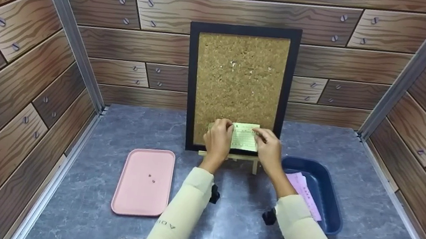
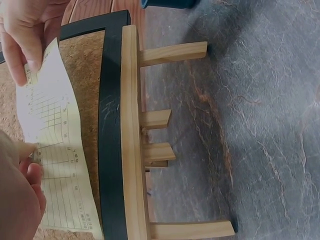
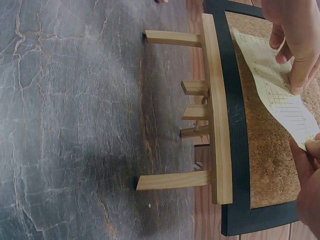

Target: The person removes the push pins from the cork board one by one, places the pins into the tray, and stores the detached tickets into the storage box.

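Note:
A pale yellow-green printed paper slip [image 1: 245,137] lies before the lower part of a black-framed cork board [image 1: 241,78]. My right hand [image 1: 270,149] pinches its right end between thumb and finger. My left hand [image 1: 218,138] has curled fingers, their tips against the slip further left. In the left wrist view the slip [image 2: 57,120] bows between the hands and its far end stands off the cork. Whether the left fingertips pinch something small is hidden. A wooden easel [image 3: 217,110] carries the board.
To the left, a pink tray [image 1: 133,191] holds two tiny dark pieces [image 1: 151,179], too small to identify. A dark blue tray [image 1: 335,209] with pink printed slips [image 1: 306,193] stands right, partly behind the right forearm. Wood-patterned walls [image 1: 144,46] enclose the grey table [image 1: 74,200].

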`<state>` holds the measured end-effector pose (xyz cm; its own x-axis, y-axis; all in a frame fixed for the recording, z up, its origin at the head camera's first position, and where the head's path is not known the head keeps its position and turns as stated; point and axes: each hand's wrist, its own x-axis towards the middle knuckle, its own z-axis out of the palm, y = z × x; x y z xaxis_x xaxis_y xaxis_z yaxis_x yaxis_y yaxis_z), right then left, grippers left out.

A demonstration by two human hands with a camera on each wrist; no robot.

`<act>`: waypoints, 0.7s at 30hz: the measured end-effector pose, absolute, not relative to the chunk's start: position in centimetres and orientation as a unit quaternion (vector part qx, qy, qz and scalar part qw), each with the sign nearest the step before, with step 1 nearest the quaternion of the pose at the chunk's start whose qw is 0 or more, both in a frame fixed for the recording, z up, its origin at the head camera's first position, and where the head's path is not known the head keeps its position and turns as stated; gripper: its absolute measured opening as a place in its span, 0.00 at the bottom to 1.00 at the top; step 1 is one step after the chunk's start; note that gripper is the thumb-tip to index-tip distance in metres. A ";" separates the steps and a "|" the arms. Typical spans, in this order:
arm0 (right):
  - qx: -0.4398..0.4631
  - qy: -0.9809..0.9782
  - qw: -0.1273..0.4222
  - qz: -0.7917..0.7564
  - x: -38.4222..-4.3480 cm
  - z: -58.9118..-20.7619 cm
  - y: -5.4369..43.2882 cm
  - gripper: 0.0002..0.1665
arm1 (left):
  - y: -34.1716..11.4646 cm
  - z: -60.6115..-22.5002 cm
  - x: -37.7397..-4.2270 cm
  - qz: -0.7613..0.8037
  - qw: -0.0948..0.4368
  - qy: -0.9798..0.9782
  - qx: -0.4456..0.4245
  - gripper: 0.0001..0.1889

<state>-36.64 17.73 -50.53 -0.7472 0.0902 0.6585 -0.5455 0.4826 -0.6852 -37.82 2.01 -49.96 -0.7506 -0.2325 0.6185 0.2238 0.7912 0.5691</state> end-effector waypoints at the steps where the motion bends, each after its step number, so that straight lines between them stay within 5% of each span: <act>1: 0.143 -0.796 0.325 0.489 -36.7 -50.5 17.7 0.13 | 2.0 -50.0 -37.8 -0.324 0.352 -0.878 0.003 0.04; 21: 0.149 -0.789 0.321 0.502 -36.0 -50.2 18.3 0.12 | 0.8 -49.8 -35.1 -0.387 0.330 -0.860 -0.024 0.04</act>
<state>-36.00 18.27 -50.15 -0.7496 0.0868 0.6562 -0.5577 0.4511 -0.6968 -35.14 0.79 -49.75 -0.7808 -0.2149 0.5866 0.2966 0.6989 0.6508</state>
